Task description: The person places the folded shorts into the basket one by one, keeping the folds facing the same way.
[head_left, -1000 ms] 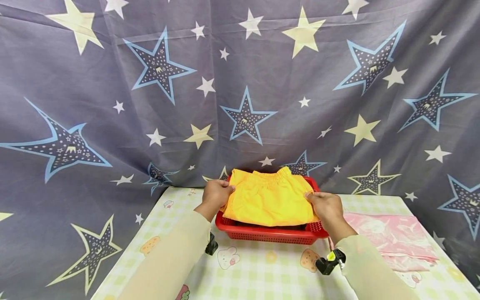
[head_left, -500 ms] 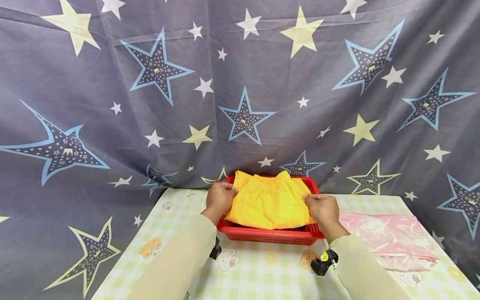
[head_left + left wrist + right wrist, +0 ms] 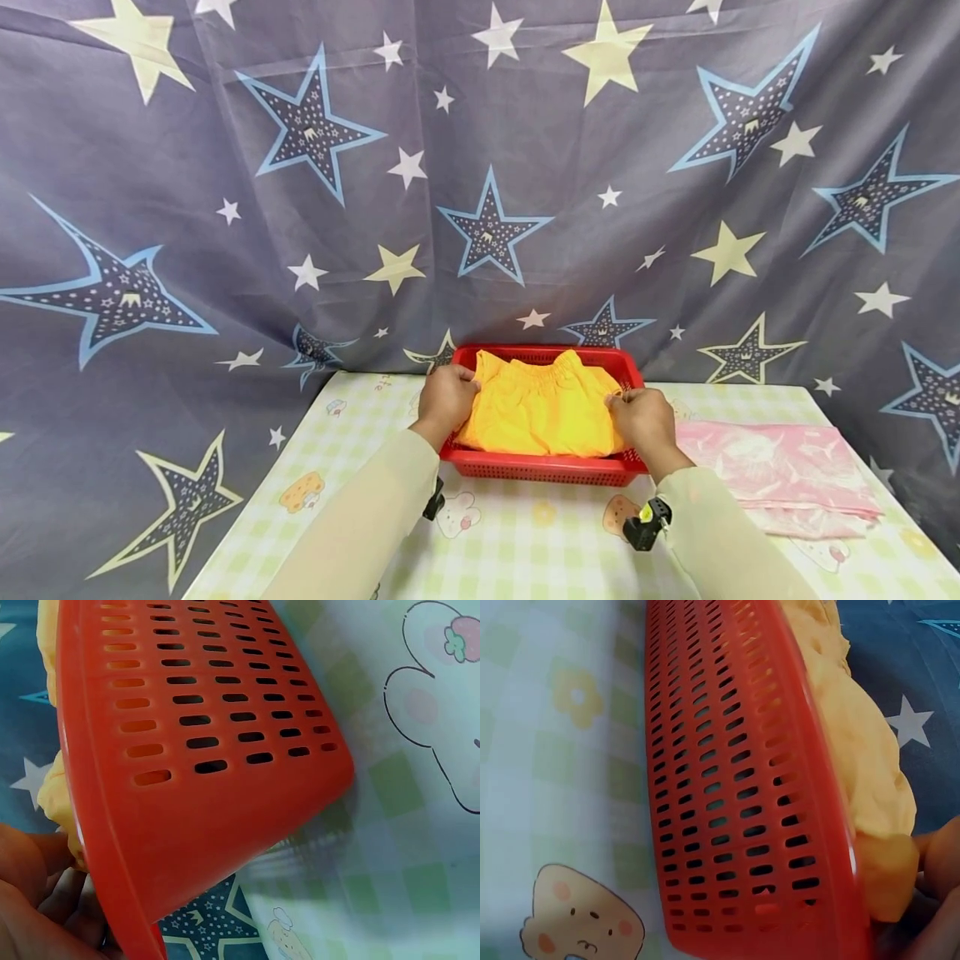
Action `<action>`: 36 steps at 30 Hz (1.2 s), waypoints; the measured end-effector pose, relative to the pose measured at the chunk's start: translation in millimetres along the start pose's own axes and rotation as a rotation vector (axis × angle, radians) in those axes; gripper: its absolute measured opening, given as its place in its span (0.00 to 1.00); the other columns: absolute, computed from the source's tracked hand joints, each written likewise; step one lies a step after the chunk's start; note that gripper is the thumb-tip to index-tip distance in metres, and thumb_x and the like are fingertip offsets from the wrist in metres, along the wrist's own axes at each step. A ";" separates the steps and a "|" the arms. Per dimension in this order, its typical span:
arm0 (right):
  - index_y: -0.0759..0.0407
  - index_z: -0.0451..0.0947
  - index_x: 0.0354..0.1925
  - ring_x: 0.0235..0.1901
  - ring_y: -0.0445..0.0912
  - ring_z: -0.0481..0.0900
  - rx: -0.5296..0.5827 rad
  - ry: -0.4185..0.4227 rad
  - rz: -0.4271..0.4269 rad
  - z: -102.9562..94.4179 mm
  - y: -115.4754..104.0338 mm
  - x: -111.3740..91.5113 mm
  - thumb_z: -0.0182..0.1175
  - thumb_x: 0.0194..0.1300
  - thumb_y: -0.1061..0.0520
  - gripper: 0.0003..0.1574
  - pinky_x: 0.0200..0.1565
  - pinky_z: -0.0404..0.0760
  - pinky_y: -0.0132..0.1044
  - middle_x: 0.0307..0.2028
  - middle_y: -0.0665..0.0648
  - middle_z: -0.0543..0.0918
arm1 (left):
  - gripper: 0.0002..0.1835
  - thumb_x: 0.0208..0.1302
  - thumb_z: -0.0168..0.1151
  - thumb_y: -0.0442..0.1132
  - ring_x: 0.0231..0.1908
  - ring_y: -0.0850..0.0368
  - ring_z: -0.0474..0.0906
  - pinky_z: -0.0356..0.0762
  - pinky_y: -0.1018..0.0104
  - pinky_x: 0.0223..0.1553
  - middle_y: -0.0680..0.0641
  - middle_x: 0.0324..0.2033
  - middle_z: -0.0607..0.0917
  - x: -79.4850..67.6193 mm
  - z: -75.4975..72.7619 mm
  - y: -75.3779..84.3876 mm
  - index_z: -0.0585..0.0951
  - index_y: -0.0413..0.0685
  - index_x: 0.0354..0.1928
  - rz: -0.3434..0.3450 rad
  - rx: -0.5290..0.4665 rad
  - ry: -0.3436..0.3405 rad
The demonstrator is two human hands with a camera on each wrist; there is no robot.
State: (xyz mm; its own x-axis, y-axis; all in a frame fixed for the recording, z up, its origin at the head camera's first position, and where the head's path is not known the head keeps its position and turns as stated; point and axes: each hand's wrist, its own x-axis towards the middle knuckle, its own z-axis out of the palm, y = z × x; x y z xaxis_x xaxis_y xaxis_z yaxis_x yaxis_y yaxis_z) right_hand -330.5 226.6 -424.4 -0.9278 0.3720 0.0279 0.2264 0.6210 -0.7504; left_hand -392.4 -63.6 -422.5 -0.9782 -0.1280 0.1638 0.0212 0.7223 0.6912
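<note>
The left hand (image 3: 446,400) and right hand (image 3: 645,418) are pinching opposite sides of the yellow shorts (image 3: 543,408), holding them spread, seemingly inside the red basket (image 3: 546,470), its floor being hidden.

Yellow shorts (image 3: 543,408) crowding the red basket (image 3: 543,472), left grip (image 3: 447,402) blocking nine o'clock, right grip (image 3: 647,419) blocking three, starry curtain (image 3: 495,125) barring twelve, pink packet (image 3: 780,467) near four, free bench (image 3: 540,558) at six between left sleeve (image 3: 360,517) and right sleeve (image 3: 720,533)
</note>
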 end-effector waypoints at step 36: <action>0.66 0.65 0.73 0.71 0.67 0.62 -0.465 -0.355 -0.345 22.9 -7.9 -13.8 0.71 0.64 0.46 0.49 0.68 0.63 0.63 0.69 0.73 0.68 | 0.34 0.61 0.72 0.57 0.62 0.47 0.76 0.73 0.51 0.63 0.47 0.59 0.83 -29.1 11.4 3.9 0.80 0.46 0.65 0.330 0.475 -0.425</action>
State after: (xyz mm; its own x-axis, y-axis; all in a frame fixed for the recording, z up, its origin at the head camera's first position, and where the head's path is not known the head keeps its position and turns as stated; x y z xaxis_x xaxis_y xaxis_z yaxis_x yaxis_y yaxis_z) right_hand -326.3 200.8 -433.9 -0.9929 -0.1003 -0.0632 -0.0697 0.9251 -0.3733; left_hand -366.2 -49.3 -432.6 -0.9343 0.3538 -0.0435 0.3318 0.9079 0.2562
